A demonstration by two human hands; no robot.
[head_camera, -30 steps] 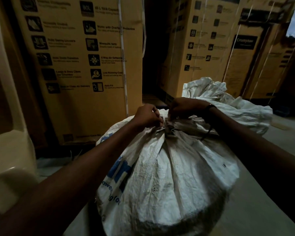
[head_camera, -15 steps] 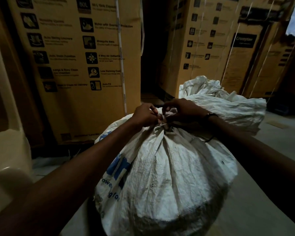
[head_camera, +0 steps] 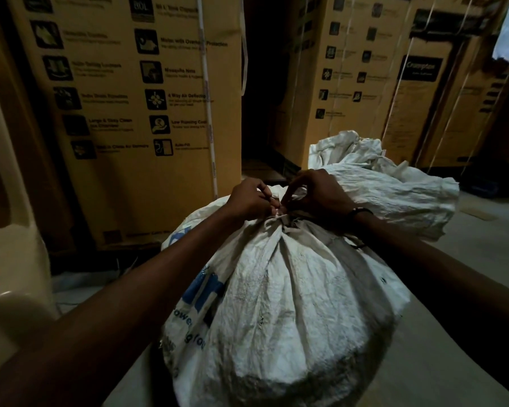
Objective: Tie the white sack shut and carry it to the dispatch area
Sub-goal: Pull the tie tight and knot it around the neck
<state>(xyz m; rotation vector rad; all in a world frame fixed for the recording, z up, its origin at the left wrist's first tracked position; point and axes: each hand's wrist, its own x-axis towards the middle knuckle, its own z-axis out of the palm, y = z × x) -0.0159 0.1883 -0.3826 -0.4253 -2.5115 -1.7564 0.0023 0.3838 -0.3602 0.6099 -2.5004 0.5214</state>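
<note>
White sack (head_camera: pixel 276 304) neck gathered; left hand (head_camera: pixel 249 199) and right hand (head_camera: pixel 318 192) pinch the tie (head_camera: pixel 278 211), knot unfinished, carrying not begun.

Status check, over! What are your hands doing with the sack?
Left hand, right hand pinch tie at gathered neck. White sack full, on floor. Nothing blocking.

L arm: bare, extended fwd from lower left. L hand (head_camera: pixel 249 199): fingers curled, pinching at centre. R arm: bare, extended fwd from right, dark band at wrist. R hand (head_camera: pixel 321 190): fingers curled, pinching, fingertips nearly touching L hand's.
</note>
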